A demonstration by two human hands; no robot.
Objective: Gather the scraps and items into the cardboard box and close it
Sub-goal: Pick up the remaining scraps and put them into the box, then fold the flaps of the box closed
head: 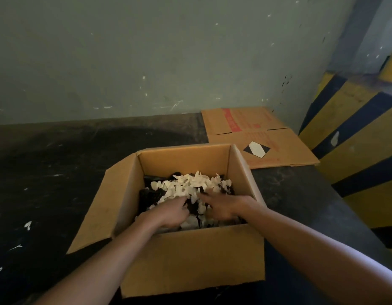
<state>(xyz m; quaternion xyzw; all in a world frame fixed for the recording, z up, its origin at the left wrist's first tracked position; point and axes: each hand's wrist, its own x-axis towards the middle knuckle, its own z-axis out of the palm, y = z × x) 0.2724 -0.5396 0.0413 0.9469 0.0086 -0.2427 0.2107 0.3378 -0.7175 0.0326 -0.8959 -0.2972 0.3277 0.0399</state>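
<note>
Inside the open cardboard box (190, 256), both hands (172, 213) press pale scraps (190, 183).

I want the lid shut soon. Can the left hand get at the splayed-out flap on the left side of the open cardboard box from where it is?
Probably yes. The left hand is inside the brown cardboard box among pale scraps, and the splayed brown side flap lies beside its forearm with nothing on it.

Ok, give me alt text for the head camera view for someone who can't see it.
Both hands, left hand and right hand, press into pale scraps inside an open cardboard box on a dark floor. A flattened carton lies behind it by the wall.
</note>
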